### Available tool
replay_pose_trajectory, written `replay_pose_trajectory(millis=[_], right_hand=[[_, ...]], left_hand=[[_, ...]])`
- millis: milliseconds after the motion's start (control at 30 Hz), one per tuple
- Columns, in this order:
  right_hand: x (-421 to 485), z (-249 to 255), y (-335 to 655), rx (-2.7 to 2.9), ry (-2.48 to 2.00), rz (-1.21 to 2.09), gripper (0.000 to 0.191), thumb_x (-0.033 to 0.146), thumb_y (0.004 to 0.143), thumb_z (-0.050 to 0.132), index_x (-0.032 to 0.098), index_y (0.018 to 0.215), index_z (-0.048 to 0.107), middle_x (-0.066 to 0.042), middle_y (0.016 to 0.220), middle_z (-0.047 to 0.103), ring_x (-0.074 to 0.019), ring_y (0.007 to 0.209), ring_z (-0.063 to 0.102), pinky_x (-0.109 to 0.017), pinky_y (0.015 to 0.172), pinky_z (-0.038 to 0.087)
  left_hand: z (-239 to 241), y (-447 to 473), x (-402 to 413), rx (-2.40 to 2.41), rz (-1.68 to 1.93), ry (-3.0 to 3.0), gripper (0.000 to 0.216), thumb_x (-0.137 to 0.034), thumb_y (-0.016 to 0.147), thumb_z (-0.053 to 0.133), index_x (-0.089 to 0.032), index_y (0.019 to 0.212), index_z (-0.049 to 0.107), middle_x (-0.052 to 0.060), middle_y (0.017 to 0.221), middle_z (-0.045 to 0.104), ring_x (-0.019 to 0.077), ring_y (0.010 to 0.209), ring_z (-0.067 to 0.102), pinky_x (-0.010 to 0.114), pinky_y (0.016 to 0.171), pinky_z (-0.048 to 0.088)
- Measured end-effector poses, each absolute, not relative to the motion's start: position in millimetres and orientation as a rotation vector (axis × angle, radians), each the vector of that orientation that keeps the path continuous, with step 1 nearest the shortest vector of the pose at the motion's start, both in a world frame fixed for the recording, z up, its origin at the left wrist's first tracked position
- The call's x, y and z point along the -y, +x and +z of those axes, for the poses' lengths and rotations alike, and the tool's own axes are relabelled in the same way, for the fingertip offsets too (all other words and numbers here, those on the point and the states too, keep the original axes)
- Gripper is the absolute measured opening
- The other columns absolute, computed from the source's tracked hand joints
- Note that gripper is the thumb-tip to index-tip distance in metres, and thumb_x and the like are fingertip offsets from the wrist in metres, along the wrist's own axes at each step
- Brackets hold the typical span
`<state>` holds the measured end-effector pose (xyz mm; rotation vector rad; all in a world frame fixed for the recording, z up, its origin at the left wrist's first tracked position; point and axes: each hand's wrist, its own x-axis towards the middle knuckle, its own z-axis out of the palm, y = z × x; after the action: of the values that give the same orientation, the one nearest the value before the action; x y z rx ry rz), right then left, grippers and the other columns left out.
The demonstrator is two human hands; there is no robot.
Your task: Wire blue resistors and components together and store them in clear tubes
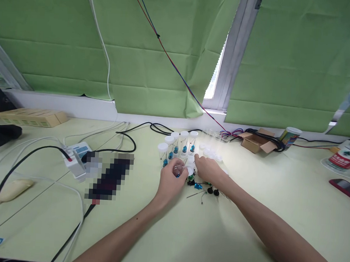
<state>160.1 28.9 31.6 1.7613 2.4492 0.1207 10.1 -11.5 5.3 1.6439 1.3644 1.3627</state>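
My left hand (172, 181) is closed around a small clear vial with a blue part inside. My right hand (207, 168) is pinched over a white cap (190, 170) right beside that vial. Behind the hands stand several capped clear vials (174, 144), each with a blue piece in it. Loose white caps (211, 152) and empty clear vials lie to their right. Small blue, green and black parts with thin pins (202, 188) lie scattered on the pale green table (210, 232) just in front of my hands.
A white power strip (77, 158) with black and white cables lies at the left, next to a blurred dark item. A cardboard box (253, 143), a printed cup (289, 137) and a red phone (345, 189) sit at the right. Green blinds hang behind.
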Motion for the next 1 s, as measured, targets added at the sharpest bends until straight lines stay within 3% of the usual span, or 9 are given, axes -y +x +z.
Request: replay_pose_trajectory(millis=[267, 500, 1000], right_hand=[[-30.7, 36.4, 164.3, -2.506, 1.748, 0.145, 0.026, 0.000, 0.083, 0.050, 0.008, 0.108, 0.051, -0.014, 0.088, 0.066, -0.0254, 0.080, 0.068, -0.029, 0.062, 0.047], [-29.8, 38.7, 163.5, -2.545, 1.709, 0.199, 0.027, -0.005, 0.082, 0.051, 0.008, 0.105, 0.057, -0.021, 0.109, 0.058, -0.0273, 0.103, 0.058, -0.028, 0.074, 0.049], [-34.3, 41.0, 166.5, -2.510, 1.707, 0.109, 0.027, -0.005, 0.080, 0.053, 0.011, 0.102, 0.057, -0.013, 0.090, 0.066, -0.0244, 0.085, 0.069, -0.025, 0.061, 0.044]], left_hand=[[5.3, 10.4, 12.4, -1.363, 1.335, 1.666, 0.013, -0.033, 0.076, 0.058, -0.021, 0.079, 0.055, -0.001, 0.071, 0.055, 0.0113, 0.057, 0.046, 0.023, 0.053, 0.037], [6.3, 11.2, 12.6, -1.365, 1.330, 1.689, 0.012, -0.032, 0.076, 0.058, -0.021, 0.078, 0.055, -0.003, 0.066, 0.052, 0.0107, 0.054, 0.042, 0.023, 0.052, 0.036], [5.1, 10.3, 11.9, -1.375, 1.297, 1.726, 0.012, -0.032, 0.079, 0.058, -0.021, 0.079, 0.053, -0.004, 0.066, 0.051, 0.0108, 0.056, 0.043, 0.023, 0.055, 0.036]])
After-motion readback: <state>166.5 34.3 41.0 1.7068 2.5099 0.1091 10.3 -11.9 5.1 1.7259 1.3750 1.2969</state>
